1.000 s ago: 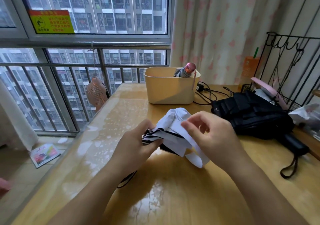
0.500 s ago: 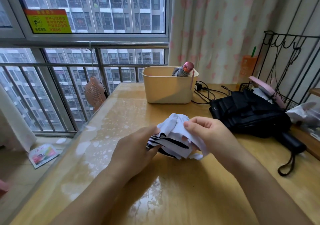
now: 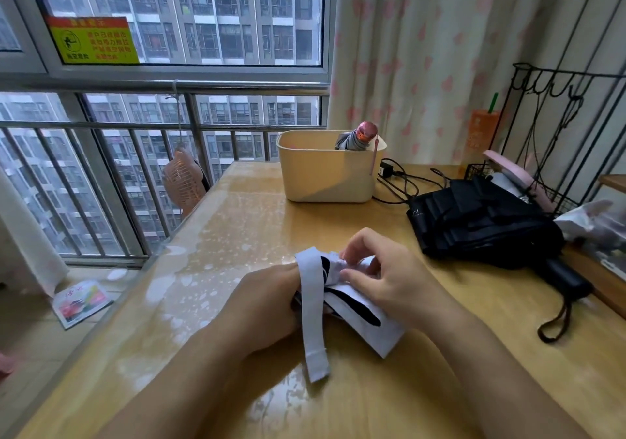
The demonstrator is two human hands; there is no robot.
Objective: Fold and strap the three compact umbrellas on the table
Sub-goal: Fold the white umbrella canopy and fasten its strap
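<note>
Two hands on the white umbrella (image 3: pixel 355 306), centre frame: left hand (image 3: pixel 267 303) grips the bundle, right hand (image 3: pixel 389 283) pinches its cloth, strap (image 3: pixel 313 320) dangling. Black umbrella (image 3: pixel 481 222) lies right; pink-tipped umbrella (image 3: pixel 359 139) stands in the tub (image 3: pixel 321 178).

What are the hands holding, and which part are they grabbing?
The white-and-black umbrella. The left hand grips its bundled body from the left side; the right hand pinches the folded canopy fabric near the top. Its strap hangs loose.

On the desk (image 3: pixel 237 235), between your left hand (image 3: pixel 261 306) and right hand (image 3: pixel 389 283): held umbrella (image 3: pixel 352 303); second umbrella (image 3: pixel 481 222) by the right edge; third umbrella (image 3: pixel 359 139) in the bin (image 3: pixel 325 178) at the far edge.
</note>
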